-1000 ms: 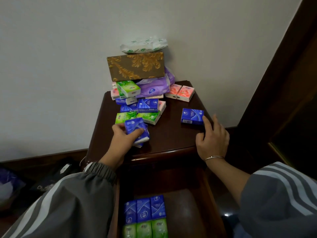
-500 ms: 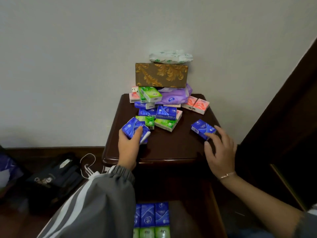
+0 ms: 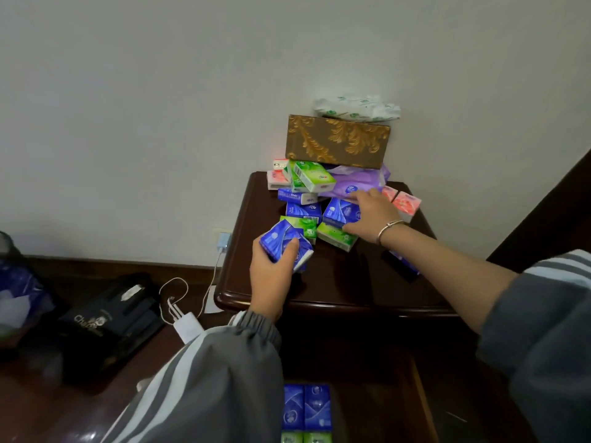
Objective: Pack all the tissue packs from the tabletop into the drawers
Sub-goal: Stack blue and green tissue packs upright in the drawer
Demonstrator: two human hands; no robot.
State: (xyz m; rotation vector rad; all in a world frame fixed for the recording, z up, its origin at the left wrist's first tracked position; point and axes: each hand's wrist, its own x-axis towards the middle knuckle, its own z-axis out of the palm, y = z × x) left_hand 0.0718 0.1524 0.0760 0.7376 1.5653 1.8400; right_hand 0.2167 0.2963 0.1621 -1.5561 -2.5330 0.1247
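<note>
A pile of small blue, green and pink tissue packs [image 3: 303,212] lies at the back of the dark wooden nightstand top [image 3: 335,282]. My left hand [image 3: 271,276] grips blue tissue packs [image 3: 283,244] just in front of the pile. My right hand [image 3: 372,215] reaches across and rests with spread fingers on a blue pack [image 3: 340,212] in the pile. One more blue pack [image 3: 404,266] lies partly hidden under my right forearm. Below, the open drawer [image 3: 422,407] holds rows of blue and green packs [image 3: 307,407].
A gold patterned tissue box [image 3: 335,142] sits on a purple soft pack [image 3: 355,187], with a white-green soft pack [image 3: 358,107] on top, against the wall. On the floor to the left lie a black bag [image 3: 105,318] and a white charger [image 3: 188,326] with its cable.
My right hand has left the single blue pack at the right and moved up and left onto the pile. My left hand still holds its blue packs.
</note>
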